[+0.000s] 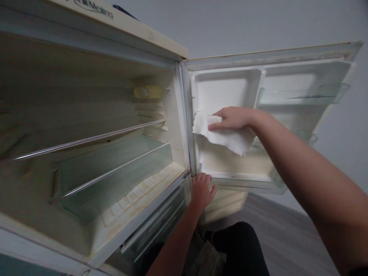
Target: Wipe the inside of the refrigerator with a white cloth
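A white paper towel [227, 138] with a ragged edge is in my right hand [234, 117], held against the inner panel of the open refrigerator door [230, 82]. The thumb lies over the towel, and part of the other fingers is hidden. Lower down, my left hand [202, 189] has its fingers curled over the door's bottom edge, close to the hinge, with the thumb out to the side. Left of both hands stands the open refrigerator compartment [146, 203], its floor stained yellowish.
Inside are a glass shelf [86, 145], a glass panel [120, 178] lower down and a yellow lamp cover [148, 92]. Clear racks [299, 97] cross the door's right side. Beneath are a second open door [225, 205] and a drawer [161, 222]. My knee [241, 245] is close below.
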Demonstrator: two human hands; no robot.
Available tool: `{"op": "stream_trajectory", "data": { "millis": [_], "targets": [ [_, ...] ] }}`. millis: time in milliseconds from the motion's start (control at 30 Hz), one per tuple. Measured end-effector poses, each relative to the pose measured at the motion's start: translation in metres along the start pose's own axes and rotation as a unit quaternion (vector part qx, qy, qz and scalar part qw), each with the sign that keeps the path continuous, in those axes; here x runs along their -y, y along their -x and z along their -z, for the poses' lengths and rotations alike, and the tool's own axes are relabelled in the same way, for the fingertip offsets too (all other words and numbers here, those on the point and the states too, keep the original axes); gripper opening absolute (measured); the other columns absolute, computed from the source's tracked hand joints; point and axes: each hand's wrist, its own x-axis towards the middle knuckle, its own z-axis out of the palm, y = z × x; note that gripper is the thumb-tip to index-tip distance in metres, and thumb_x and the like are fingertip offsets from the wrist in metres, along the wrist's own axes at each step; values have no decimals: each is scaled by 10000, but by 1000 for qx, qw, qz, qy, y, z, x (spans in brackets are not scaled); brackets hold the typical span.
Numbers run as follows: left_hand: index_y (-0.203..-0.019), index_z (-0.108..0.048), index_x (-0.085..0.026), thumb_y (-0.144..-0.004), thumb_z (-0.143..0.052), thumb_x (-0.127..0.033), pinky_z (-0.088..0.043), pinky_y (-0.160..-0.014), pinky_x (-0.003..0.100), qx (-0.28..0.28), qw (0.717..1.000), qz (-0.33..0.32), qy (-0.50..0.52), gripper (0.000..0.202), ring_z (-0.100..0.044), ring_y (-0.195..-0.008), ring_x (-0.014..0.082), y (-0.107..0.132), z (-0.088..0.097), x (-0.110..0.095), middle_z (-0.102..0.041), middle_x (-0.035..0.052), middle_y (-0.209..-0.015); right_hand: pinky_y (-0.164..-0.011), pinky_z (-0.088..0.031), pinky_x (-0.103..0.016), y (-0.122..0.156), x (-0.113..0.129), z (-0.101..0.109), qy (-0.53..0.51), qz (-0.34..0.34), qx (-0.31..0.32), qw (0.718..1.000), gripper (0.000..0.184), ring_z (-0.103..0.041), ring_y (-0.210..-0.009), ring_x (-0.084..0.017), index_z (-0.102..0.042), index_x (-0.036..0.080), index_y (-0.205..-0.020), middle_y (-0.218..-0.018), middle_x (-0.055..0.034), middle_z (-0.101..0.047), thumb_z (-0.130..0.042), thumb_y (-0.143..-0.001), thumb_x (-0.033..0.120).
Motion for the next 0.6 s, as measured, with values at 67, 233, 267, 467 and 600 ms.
{"op": "stream_trajectory", "data": {
  "millis": [67,233,267,467,600],
  "targets": [
    [-961,-532,-221,-854,-662,-331,-438,-900,431,0,1000,-1,0,201,-531,-1026,269,0,1,0,-601,60,-1006,-830,-477,-332,9,-9,-1,28,-37,-12,999,730,-681,-991,-283,-656,151,-1340,-1187,-156,-704,-504,-901,714],
    [-951,-525,-223,-843,-660,-303,-438,-925,436,-9,1000,3,5,191,-526,-1057,275,-1,1,-3,-597,66,-1010,-820,-462,-326,21,-4,-5,118,-97,-55,987,799,-675,-1006,-308,-692,115,-1273,-1107,-190,-719,-438,-899,774],
    [-944,-522,-223,-838,-661,-297,-438,-928,437,-12,1000,6,6,190,-525,-1058,275,-1,1,-4,-596,66,-1008,-817,-459,-322,22,-1,-6,124,-98,-60,986,785,-674,-1008,-308,-702,120,-1253,-1095,-190,-721,-437,-903,771],
    [-908,-504,-232,-813,-665,-278,-448,-912,442,-17,1000,17,6,193,-524,-1030,276,-4,1,-6,-586,65,-976,-837,-454,-346,20,10,-15,159,-77,-114,978,648,-673,-1018,-316,-692,164,-1256,-1111,-181,-717,-530,-907,686],
    [-899,-501,-236,-802,-666,-265,-452,-895,441,-24,1000,18,6,194,-529,-1018,280,-4,1,-5,-582,63,-958,-856,-459,-358,1,30,-16,148,-55,-119,980,666,-671,-1038,-326,-707,159,-1227,-1123,-189,-711,-566,-867,701]
  ]
}}
